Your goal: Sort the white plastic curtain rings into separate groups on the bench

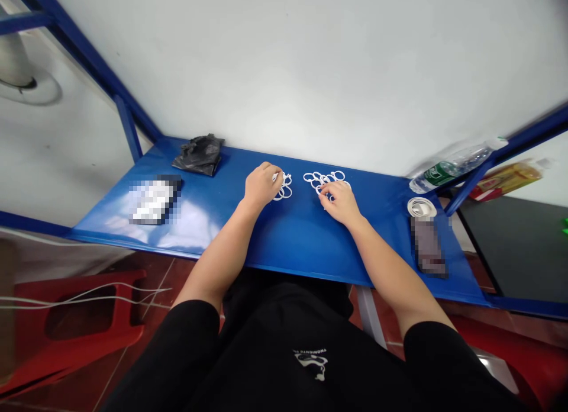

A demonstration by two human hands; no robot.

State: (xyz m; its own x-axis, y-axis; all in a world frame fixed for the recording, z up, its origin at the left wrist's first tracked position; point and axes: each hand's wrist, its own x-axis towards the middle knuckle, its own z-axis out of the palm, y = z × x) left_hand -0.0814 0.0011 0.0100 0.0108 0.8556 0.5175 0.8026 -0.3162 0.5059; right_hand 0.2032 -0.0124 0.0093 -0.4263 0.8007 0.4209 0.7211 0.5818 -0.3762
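Two small groups of white rings lie on the blue tabletop (302, 240) in front of me. My left hand (263, 184) has its fingers bent and closed on the left group of white rings (286, 192), and it hides part of them. Curled over the right group of white rings (313, 177) is my right hand (341, 202), thumb and fingers drawn together on a ring at the near side. Several rings of the right group show beyond its fingers. A gap of bare blue surface separates the two groups.
A crumpled black plastic bag (199, 154) and a blurred-out flat object (153, 202) lie to the left. On the right are a clear water bottle (457, 166), a coiled white cable (421, 208) and a dark phone-like object (428, 246). A white wall (310, 74) rises behind.
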